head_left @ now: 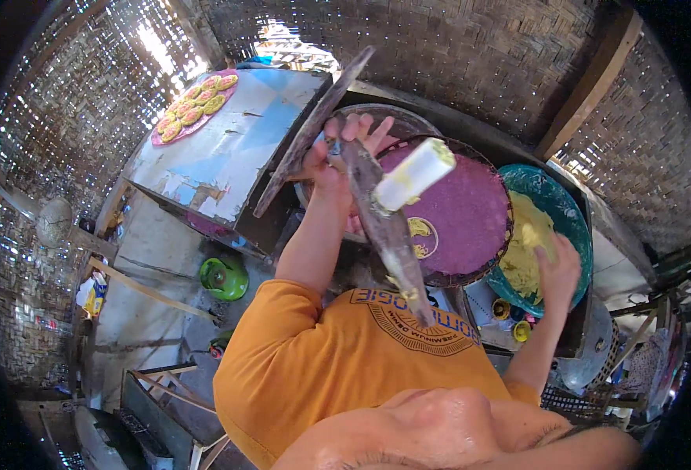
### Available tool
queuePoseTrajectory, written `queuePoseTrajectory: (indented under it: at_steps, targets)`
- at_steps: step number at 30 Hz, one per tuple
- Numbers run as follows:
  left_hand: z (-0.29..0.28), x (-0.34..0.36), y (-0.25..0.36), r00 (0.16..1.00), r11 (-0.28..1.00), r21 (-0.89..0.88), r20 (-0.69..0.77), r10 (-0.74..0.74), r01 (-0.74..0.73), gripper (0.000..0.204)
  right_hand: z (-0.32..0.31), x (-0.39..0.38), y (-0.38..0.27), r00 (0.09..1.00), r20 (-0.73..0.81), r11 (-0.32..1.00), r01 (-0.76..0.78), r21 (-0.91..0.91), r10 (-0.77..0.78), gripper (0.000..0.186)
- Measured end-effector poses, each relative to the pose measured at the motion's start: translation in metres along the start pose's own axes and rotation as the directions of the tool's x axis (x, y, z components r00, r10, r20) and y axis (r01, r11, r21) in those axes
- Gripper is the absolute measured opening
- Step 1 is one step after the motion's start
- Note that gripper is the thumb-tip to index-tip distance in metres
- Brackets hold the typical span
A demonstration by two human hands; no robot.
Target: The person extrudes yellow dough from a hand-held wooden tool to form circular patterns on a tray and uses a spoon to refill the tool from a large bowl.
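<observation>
My left hand (pixel 357 137) is raised at the centre, closed on a hinged wooden press. One long wooden bar (pixel 314 129) slants up to the left, and the other (pixel 392 235) runs down to the right. From the lower bar juts a white tube (pixel 416 174) with yellow dough at its end. Below lies a round purple tray (pixel 463 204) with a dark woven rim, bearing a ring of piped yellow dough (pixel 421 237). At the right, my right hand (pixel 561 270) grips yellow dough (pixel 527 243) inside a teal basin (pixel 584 235); its fingertips are partly hidden.
A worn blue-and-white tabletop (pixel 239 133) stands at the far left, with several yellow pieces on a pink round sheet (pixel 193 110). A grey basin rim (pixel 408 116) shows behind the tray. Small yellow pots (pixel 522 330) sit below the teal basin. A green gas cylinder (pixel 224 278) stands lower left.
</observation>
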State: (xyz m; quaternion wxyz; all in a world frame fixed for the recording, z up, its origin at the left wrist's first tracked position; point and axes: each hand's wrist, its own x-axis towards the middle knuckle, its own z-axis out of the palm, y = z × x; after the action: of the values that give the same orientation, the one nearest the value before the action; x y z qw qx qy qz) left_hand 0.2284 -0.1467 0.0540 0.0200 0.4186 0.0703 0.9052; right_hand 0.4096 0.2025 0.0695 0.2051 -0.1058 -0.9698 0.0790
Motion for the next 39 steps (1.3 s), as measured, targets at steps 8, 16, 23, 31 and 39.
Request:
queuePoseTrajectory:
  at_steps: [8,16,23,31,39]
  targets:
    - [0.022,0.026,-0.053,0.932,0.996,-0.067,0.359,-0.038,0.066,0.035,0.016,-0.022,-0.183,0.539,0.183,-0.482,-0.831,0.280,-0.822,0.091]
    - [0.016,-0.023,0.027,0.892,0.636,0.625,-0.332,-0.307,0.452,0.045,-0.004,0.005,-0.165,0.811,0.181,-0.434,-0.469,0.769,-0.557,0.091]
    - [0.014,-0.038,0.020,0.982,-0.112,0.993,-0.044,-0.183,0.023,0.041,-0.012,0.022,-0.177,0.934,0.002,0.097,0.035,0.995,-0.357,0.101]
    - [0.032,-0.027,0.021,0.923,-0.396,0.839,0.293,-0.249,-0.373,0.039,-0.016,0.018,-0.183,0.725,-0.257,0.603,0.679,0.418,-0.639,0.089]
    - [-0.002,-0.045,0.001,0.952,-0.406,0.877,0.159,-0.261,-0.258,0.036,0.025,0.014,-0.191,0.851,-0.079,0.707,0.479,0.520,-0.519,0.095]
